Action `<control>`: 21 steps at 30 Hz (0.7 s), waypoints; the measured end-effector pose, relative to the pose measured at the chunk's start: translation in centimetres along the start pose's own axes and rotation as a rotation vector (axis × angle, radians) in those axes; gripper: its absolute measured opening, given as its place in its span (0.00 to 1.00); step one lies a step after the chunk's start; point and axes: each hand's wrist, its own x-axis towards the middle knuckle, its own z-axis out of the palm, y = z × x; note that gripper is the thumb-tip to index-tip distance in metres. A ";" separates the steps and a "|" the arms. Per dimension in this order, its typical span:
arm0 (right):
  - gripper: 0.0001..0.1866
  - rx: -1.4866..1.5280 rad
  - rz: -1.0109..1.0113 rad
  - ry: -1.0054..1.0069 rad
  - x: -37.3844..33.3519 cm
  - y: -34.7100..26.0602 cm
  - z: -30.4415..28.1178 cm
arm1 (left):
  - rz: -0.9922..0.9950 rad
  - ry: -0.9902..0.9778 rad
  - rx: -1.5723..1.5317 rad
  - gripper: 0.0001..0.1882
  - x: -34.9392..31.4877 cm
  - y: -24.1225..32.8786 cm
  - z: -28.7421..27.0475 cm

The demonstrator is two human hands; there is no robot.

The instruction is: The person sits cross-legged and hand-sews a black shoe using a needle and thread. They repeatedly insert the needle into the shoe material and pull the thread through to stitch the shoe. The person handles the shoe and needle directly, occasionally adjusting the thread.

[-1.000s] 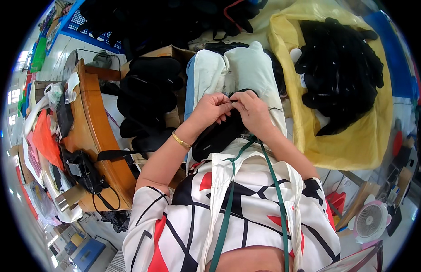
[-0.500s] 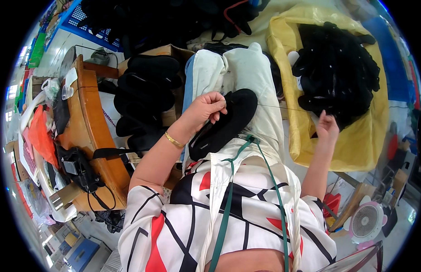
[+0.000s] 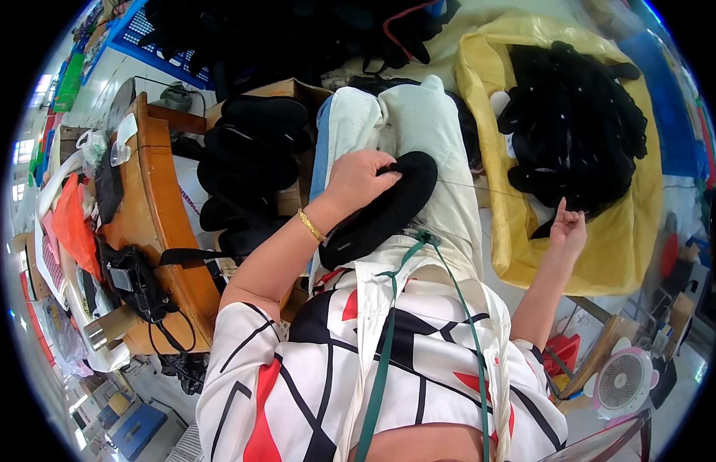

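The left hand (image 3: 356, 183) is pinching a black slipper (image 3: 390, 216) slanting lengthwise forward-right; the farther right hand (image 3: 568, 231) is holding thread (image 3: 473, 185).

Short-sleeved white shirt (image 3: 311, 385) with red-and-black shapes, pale apron (image 3: 372, 308), gold bracelet (image 3: 311, 225).

Black shoe (image 3: 408, 192), rounded ends, small pale mark near closer end; lies aslant on pale-covered lap (image 3: 452, 146). Thin dark thread (image 3: 475, 185) stretches nearly straight, rightward of shoe.

Open gap between black shoe (image 3: 392, 215) and right hand (image 3: 567, 231); thread (image 3: 469, 184) apparently crosses.
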 end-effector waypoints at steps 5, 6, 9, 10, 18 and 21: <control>0.12 -0.017 -0.164 -0.013 2.0 -5.0 -2.5 | 0.041 0.031 -0.011 0.13 0.5 -1.3 0.6; 0.10 -0.056 -0.276 0.017 2.6 -6.5 -3.4 | 0.033 0.036 -0.037 0.13 0.6 -1.6 0.9; 0.03 -0.358 -0.759 0.207 0.5 -8.4 -2.1 | 0.018 0.008 -0.077 0.13 0.6 -2.6 1.2; 0.02 -0.439 -0.771 0.140 -0.1 -7.8 -1.5 | -0.017 0.001 -0.090 0.13 0.8 -2.6 1.4; 0.09 -1.308 -0.499 -0.930 -12.7 9.3 6.1 | -0.108 -0.002 -0.070 0.16 0.7 -0.6 0.0; 0.10 -1.422 -0.625 -1.236 -15.2 12.7 7.0 | -0.002 0.051 0.142 0.17 0.1 1.8 -1.6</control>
